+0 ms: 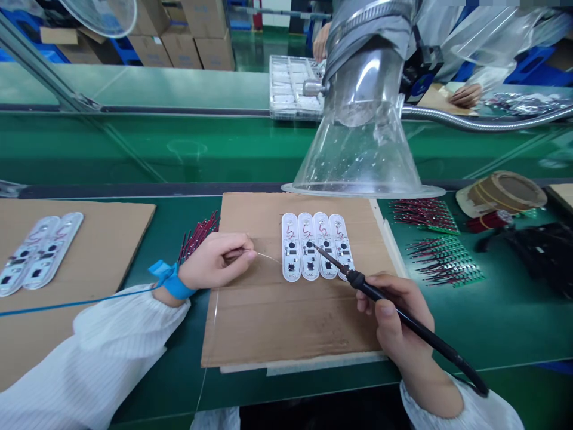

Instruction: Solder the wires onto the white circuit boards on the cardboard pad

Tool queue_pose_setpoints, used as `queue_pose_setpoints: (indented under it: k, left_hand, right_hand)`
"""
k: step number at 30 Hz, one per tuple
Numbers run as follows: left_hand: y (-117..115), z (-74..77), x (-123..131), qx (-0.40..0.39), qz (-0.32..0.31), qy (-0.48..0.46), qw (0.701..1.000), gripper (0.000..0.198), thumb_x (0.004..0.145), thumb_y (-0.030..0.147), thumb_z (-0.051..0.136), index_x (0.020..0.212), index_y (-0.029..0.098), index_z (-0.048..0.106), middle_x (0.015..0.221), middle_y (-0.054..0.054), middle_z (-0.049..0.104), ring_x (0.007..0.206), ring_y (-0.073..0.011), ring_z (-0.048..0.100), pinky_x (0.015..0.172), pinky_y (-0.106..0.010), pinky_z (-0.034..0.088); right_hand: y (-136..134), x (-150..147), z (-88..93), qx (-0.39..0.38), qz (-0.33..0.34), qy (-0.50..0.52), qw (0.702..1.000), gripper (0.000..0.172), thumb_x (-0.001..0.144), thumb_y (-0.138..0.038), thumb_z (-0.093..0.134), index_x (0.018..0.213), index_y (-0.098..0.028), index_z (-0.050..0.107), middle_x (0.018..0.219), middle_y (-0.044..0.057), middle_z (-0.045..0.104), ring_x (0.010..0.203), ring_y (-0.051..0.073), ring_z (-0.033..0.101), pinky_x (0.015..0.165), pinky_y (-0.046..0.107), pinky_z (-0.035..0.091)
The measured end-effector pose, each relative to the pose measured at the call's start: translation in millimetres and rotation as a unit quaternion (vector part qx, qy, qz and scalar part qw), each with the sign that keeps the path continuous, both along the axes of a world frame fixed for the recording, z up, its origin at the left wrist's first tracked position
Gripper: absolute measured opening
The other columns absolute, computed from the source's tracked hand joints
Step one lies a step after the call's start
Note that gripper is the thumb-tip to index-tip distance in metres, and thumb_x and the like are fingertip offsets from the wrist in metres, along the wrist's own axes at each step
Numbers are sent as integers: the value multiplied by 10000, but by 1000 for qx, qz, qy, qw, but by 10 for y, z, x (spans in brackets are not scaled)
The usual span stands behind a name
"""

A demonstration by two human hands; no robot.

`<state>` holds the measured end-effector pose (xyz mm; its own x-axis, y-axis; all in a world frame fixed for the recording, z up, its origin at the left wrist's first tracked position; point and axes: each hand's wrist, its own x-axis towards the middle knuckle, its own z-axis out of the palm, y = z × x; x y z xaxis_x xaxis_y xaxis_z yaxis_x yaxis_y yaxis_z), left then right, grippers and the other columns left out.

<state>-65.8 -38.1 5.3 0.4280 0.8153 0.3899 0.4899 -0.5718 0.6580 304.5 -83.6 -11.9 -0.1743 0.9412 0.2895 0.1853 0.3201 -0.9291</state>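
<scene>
My right hand (398,316) is closed around the black handle of a soldering iron (380,292). Its tip points up and left, over the row of white circuit boards (291,248) lying side by side on a cardboard sheet (286,328); whether it touches one I cannot tell. Pinched in my left hand (221,257) is a thin solder wire (268,257), its free end reaching close to the leftmost board. A blue wrist strap (179,285) with a cord circles my left wrist. Red and black wires (199,236) lie just behind that hand.
Above the boards hangs a clear fume extraction hood (364,155). At right are green boards with wires (447,261), a round tan container (501,194) and a black object (544,257). More white boards (49,257) lie on the left cardboard. Across the bench, another person's hand (466,95) shows.
</scene>
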Motion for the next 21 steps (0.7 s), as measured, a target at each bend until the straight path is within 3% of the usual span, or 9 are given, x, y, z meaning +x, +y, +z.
queue_pose_setpoints:
  k: [6,14,21]
  left_hand:
    - [-60,13,79,-18,11,-12,1000,130,982,152,594,878,213,545,650,95,403,512,-68,326,485,-202,289]
    - [-48,26,65,-32,30,-28,999,145,954,148,589,868,221,498,669,99,372,515,-66,283,484,-207,271]
    - [-49,33,57,-30,17,-30,999,169,944,121,573,849,226,480,672,92,369,528,-68,286,492,-207,271]
  right_hand:
    - [11,-132,171,17,-2,-38,999,220,1065,-268,736,1278,-318,714,1030,44,760,910,190,784,835,310,680]
    - [-32,44,-4,9,35,-70,997,184,1052,-295,764,1236,-287,750,942,27,832,792,183,822,746,279,700]
    - [-1,-19,173,27,45,-143,988,187,1053,-448,750,1102,-274,798,867,49,842,708,214,822,662,297,678]
